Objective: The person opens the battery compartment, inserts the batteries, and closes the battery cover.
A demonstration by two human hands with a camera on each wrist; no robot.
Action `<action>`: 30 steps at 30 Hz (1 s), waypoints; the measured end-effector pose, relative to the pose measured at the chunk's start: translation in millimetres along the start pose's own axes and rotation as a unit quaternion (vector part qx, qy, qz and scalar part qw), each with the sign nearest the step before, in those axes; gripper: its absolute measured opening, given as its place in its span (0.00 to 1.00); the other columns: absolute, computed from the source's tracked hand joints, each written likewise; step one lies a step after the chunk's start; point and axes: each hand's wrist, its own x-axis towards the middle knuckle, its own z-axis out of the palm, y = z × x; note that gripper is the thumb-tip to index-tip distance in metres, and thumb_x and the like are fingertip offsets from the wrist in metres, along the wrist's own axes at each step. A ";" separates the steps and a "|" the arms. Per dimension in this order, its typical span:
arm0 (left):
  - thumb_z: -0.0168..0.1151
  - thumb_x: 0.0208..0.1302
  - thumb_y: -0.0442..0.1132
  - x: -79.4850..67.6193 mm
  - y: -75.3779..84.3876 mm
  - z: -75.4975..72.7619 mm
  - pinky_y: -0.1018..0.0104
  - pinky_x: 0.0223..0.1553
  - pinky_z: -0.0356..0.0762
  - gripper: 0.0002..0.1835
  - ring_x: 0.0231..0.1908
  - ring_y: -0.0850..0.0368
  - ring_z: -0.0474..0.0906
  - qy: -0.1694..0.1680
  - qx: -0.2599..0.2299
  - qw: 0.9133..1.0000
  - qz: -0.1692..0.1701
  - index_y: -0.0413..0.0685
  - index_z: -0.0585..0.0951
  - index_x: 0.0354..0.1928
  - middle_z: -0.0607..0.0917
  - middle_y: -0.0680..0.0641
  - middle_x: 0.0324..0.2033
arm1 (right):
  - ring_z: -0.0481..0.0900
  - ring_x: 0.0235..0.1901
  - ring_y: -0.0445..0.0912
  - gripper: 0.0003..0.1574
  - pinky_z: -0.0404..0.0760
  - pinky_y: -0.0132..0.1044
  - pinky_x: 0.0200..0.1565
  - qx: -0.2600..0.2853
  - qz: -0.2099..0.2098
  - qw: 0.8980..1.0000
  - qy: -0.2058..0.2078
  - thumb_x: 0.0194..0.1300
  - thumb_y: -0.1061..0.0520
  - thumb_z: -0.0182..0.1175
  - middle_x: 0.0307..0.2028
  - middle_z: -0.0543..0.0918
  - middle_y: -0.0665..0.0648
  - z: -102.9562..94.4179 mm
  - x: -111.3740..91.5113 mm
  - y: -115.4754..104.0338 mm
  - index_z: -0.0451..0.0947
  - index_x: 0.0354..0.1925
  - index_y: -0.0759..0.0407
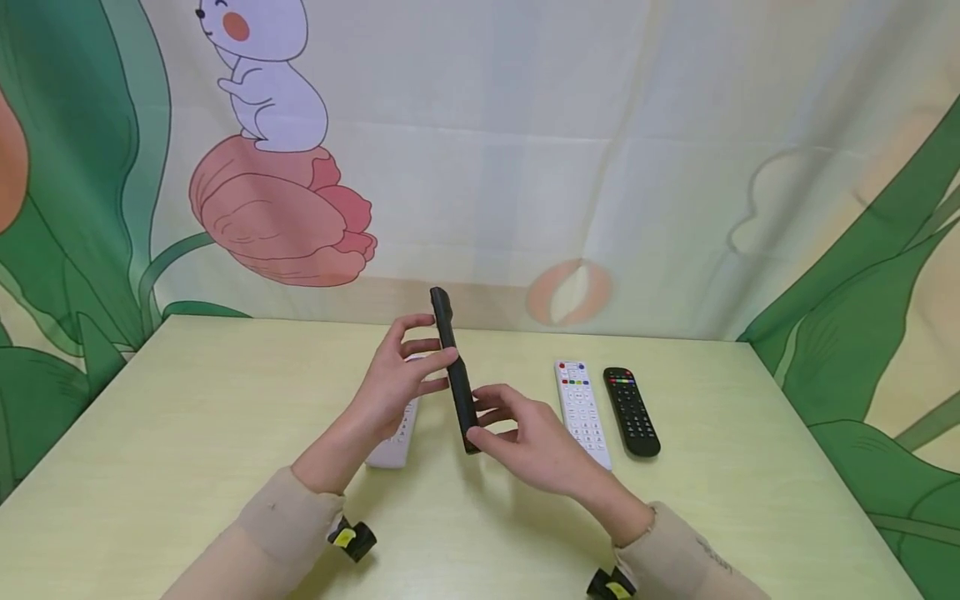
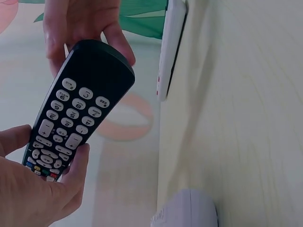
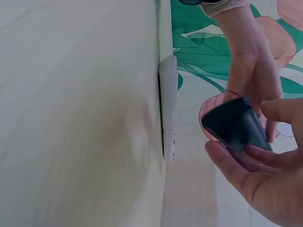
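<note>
Between both hands a black remote control (image 1: pixel 460 383) is held up above the table, seen edge-on from the head. My left hand (image 1: pixel 395 371) pinches its upper half between thumb and fingers. Lower down, my right hand (image 1: pixel 528 433) grips the other end, thumb on the near edge and fingers behind. The left wrist view shows the black remote's button side (image 2: pixel 66 113), with pale keys and a few coloured ones. Its plain dark end (image 3: pixel 232 123) faces the right wrist view. Behind my left hand a white remote (image 1: pixel 395 442) lies on the table, partly hidden.
To the right, another white remote (image 1: pixel 581 412) lies on the table (image 1: pixel 180 433), its lower part close behind my right hand. Beside it rests a second black remote (image 1: pixel 632 412). A printed curtain (image 1: pixel 465 167) hangs along the table's far edge.
</note>
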 end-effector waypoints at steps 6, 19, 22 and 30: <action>0.69 0.69 0.35 5.1 -3.4 -4.5 0.51 0.49 0.85 0.33 0.50 0.45 0.80 -0.003 0.056 0.998 0.002 0.47 0.65 0.71 0.74 0.35 0.57 | 0.83 0.49 0.46 0.23 0.85 0.36 0.47 -0.079 -0.017 0.997 0.005 0.73 0.55 0.64 0.55 0.83 0.56 -7.5 -1.3 -0.3 0.75 0.62 0.61; 0.73 0.62 0.49 15.8 -2.9 -2.8 0.55 0.37 0.87 0.35 0.36 0.45 0.85 0.009 0.282 0.959 0.013 0.49 0.69 0.67 0.80 0.38 0.52 | 0.83 0.47 0.44 0.20 0.85 0.38 0.46 -0.114 -0.016 0.993 0.010 0.73 0.54 0.64 0.52 0.83 0.53 -21.2 -3.0 2.6 0.76 0.59 0.59; 0.73 0.62 0.49 20.7 -4.0 -1.2 0.56 0.35 0.86 0.34 0.33 0.45 0.85 0.005 0.306 0.952 0.004 0.48 0.71 0.65 0.81 0.39 0.49 | 0.83 0.47 0.45 0.20 0.85 0.38 0.45 -0.114 -0.016 0.993 0.006 0.73 0.54 0.64 0.52 0.83 0.53 -22.5 -2.6 2.7 0.77 0.59 0.59; 0.73 0.61 0.51 33.9 -10.4 7.4 0.60 0.36 0.79 0.30 0.37 0.50 0.79 0.004 0.425 0.905 0.001 0.46 0.73 0.60 0.82 0.43 0.43 | 0.82 0.47 0.44 0.18 0.85 0.37 0.45 -0.114 -0.013 0.993 -0.003 0.73 0.54 0.64 0.52 0.83 0.52 -21.9 -3.5 3.5 0.78 0.57 0.58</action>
